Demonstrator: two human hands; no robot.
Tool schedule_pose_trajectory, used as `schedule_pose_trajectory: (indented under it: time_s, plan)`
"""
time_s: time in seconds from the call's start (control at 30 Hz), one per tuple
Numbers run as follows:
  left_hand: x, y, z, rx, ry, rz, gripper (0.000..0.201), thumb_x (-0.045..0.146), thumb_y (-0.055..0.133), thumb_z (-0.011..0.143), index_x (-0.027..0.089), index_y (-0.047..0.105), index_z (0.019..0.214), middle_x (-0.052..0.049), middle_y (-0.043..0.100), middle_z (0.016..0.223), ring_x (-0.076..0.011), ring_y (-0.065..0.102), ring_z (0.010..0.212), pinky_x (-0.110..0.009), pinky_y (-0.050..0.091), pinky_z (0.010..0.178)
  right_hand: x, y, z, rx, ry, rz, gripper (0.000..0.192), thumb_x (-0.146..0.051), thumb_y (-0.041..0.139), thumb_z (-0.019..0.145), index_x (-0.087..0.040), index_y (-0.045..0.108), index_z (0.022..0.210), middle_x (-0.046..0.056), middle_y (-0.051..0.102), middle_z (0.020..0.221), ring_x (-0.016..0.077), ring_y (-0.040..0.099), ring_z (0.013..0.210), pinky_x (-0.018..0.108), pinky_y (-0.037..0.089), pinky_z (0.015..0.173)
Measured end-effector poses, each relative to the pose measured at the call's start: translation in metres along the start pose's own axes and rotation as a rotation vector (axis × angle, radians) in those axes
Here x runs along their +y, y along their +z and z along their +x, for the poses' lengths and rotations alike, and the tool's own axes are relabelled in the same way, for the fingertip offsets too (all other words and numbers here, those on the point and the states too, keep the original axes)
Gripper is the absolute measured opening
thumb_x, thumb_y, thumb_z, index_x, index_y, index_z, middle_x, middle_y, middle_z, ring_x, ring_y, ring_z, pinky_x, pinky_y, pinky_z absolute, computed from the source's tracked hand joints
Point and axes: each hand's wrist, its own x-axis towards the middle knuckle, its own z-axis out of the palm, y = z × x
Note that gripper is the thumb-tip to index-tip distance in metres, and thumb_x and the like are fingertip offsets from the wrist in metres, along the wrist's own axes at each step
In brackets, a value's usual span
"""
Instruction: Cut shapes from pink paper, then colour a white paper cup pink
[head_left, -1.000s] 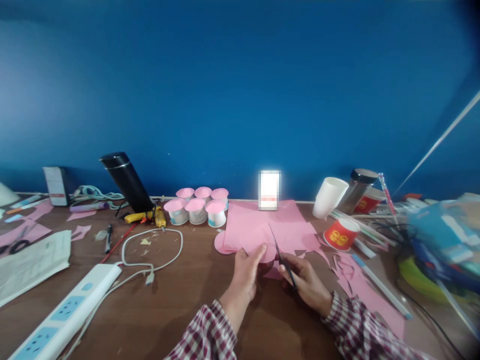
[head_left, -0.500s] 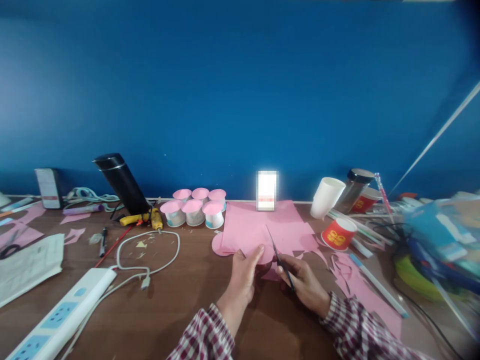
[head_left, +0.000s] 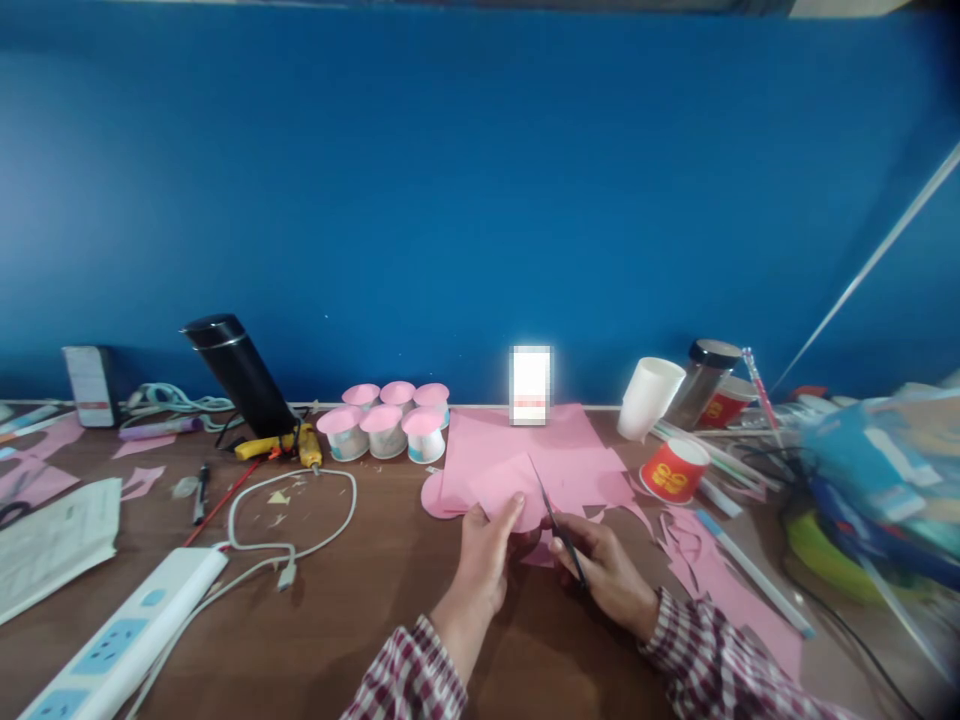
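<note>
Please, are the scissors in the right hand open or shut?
Cannot tell: only one dark blade of the scissors shows against the pink paper; I cannot make out the second.

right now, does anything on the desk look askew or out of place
The flask looks tilted rather than upright, though the lens may exaggerate that. Otherwise just mess: ragged pink scraps strewn at right, and pale crumbs littering the loop of the white cable.

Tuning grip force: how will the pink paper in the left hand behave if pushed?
The pink paper likely bends, since it looks thin. Probably light: the left hand pinches it near an edge. May resist sagging, as no clear droop shows.
</note>
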Motion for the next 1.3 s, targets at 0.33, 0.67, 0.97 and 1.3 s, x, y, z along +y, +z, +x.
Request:
schedule_pose_trajectory:
  time_s: [0.33, 0.67, 0.97, 1.3]
  plan:
    - [0.0007, 0.0006, -0.0007, 0.03, 0.017, 0.035, 0.04, 0.036, 0.078, 0.058, 0.013, 0.055, 0.081, -0.002, 0.06, 0.062, -0.0142, 0.059, 0.052, -0.031, 0.052, 0.056, -0.0046, 0.0005, 0.0001, 0.007, -0.015, -0.024, 0.031, -0.043, 0.057, 0.083, -0.015, 0.063, 0.097, -0.002, 0.05, 0.062, 0.0092, 0.047, 0.052, 0.019, 0.041, 0.046]
    - [-0.0038, -0.0042, 0.0019, 0.031, 0.013, 0.035, 0.045, 0.036, 0.079, 0.058, 0.012, 0.056, 0.088, -0.004, 0.064, 0.069, -0.017, 0.063, 0.06, -0.035, 0.054, 0.062, -0.0046, 0.0007, 0.0, 0.006, -0.025, -0.004, 0.032, -0.043, 0.057, 0.083, -0.015, 0.063, 0.098, -0.002, 0.051, 0.064, 0.0095, 0.049, 0.053, 0.02, 0.043, 0.048]
    - [-0.0001, -0.0004, -0.0007, 0.044, 0.003, 0.035, 0.045, 0.036, 0.079, 0.057, 0.012, 0.057, 0.088, -0.003, 0.062, 0.067, -0.0152, 0.06, 0.055, -0.033, 0.053, 0.059, -0.0012, -0.0003, -0.0003, 0.005, -0.015, -0.016, 0.034, -0.044, 0.056, 0.083, -0.015, 0.062, 0.101, -0.001, 0.053, 0.066, 0.0085, 0.049, 0.052, 0.018, 0.042, 0.046]
    - [-0.0028, -0.0015, 0.0012, 0.053, -0.022, 0.016, 0.045, 0.035, 0.079, 0.057, 0.014, 0.053, 0.089, -0.003, 0.063, 0.068, -0.0172, 0.063, 0.059, -0.034, 0.054, 0.06, -0.007, 0.0007, 0.0005, 0.016, -0.01, 0.009, 0.035, -0.045, 0.06, 0.08, -0.015, 0.065, 0.098, -0.001, 0.053, 0.063, 0.009, 0.048, 0.05, 0.019, 0.042, 0.045]
